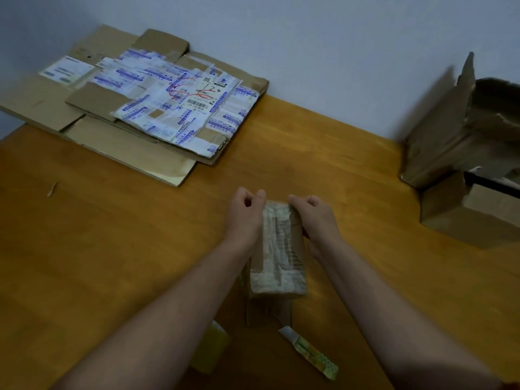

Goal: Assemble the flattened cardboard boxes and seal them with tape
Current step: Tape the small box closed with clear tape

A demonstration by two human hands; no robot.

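I see the small taped box (281,249) at the near middle of the tabletop (126,249), long axis running near to far, left grip (246,212) and right grip (313,213) each pinching a far corner, equally close.

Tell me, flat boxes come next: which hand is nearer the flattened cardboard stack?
Left. The left hand grips the small box's left edge, toward the cardboard stack; the right hand grips its right edge, farther.

Plain room: wooden table (309,153), pale wall (281,38)
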